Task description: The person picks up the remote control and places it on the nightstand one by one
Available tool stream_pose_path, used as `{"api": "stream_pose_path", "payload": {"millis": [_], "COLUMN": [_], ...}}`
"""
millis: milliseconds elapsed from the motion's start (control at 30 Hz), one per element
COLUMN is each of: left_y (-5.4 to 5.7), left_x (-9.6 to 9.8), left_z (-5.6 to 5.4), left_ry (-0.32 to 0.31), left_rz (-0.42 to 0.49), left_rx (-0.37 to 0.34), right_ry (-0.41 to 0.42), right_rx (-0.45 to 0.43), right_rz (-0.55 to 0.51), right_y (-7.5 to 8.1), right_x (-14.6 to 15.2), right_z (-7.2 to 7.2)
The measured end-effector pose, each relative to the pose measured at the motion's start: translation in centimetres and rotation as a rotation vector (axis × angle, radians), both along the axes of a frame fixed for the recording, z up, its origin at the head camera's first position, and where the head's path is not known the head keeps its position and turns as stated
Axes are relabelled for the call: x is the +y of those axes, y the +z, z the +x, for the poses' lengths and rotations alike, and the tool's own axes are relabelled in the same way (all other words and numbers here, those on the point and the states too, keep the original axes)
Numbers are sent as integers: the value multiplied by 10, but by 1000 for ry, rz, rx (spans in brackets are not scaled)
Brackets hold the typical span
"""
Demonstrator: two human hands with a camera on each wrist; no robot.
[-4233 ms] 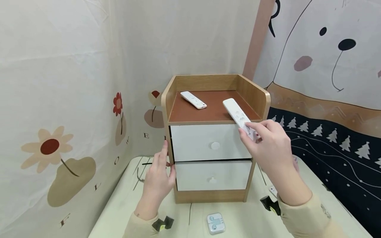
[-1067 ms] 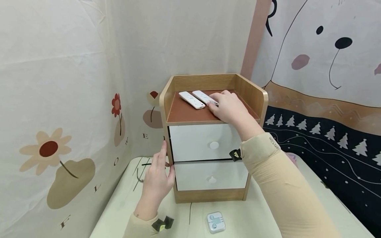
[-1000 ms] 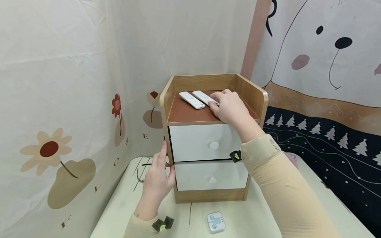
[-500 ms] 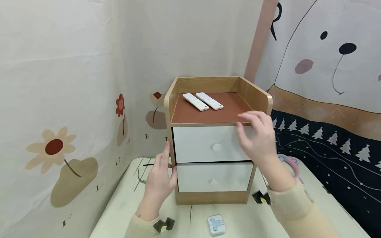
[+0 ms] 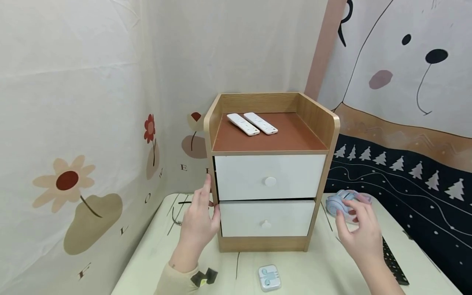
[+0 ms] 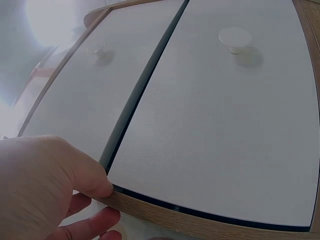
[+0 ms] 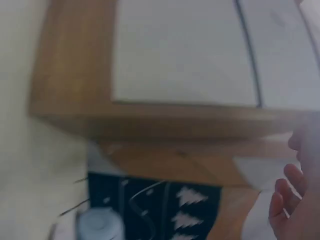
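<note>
My left hand [image 5: 199,219] rests with straight fingers along the left side of a small wooden cabinet [image 5: 263,244]; in the left wrist view its thumb [image 6: 95,177] lies on the front edge. The cabinet has two white drawers, both closed. Two white remote controls [image 5: 243,124] [image 5: 260,123] lie side by side on its brown top. My right hand [image 5: 363,233], fingers loosely bent, is just in front of light blue and pink headphones [image 5: 333,203] right of the cabinet. Whether it touches them cannot be told. The right wrist view is blurred.
Earphones in a clear square case [image 5: 269,277] lie in front of the cabinet. A long black object with small light marks [image 5: 394,262] lies partly behind the right forearm. Printed cloth walls [image 5: 258,49] stand behind and on both sides.
My right hand set the second remote control beside the first on the cabinet top and let go. It then moved right and down to the headphones. The left hand stayed put.
</note>
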State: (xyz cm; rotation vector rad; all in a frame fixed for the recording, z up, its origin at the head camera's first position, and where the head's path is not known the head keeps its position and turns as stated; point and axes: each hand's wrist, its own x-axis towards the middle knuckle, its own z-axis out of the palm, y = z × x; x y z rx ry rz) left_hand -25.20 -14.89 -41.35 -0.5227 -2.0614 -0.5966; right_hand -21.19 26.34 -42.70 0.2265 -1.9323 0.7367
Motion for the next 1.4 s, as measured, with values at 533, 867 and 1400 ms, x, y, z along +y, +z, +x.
{"api": "stream_pose_path", "payload": {"millis": [533, 867, 1400], "left_y": [-2, -1, 1], "left_x": [0, 1, 1], "left_z": [0, -1, 2], "left_ry": [6, 5, 6], "left_rz": [-1, 5, 9], "left_rx": [-8, 3, -30], "right_ry": [-262, -291, -294], "right_rx": [-743, -1099, -1161], "right_rz": [66, 142, 131], "right_y": [-79, -99, -112], "right_x": [66, 85, 99], "right_z": [16, 17, 27]}}
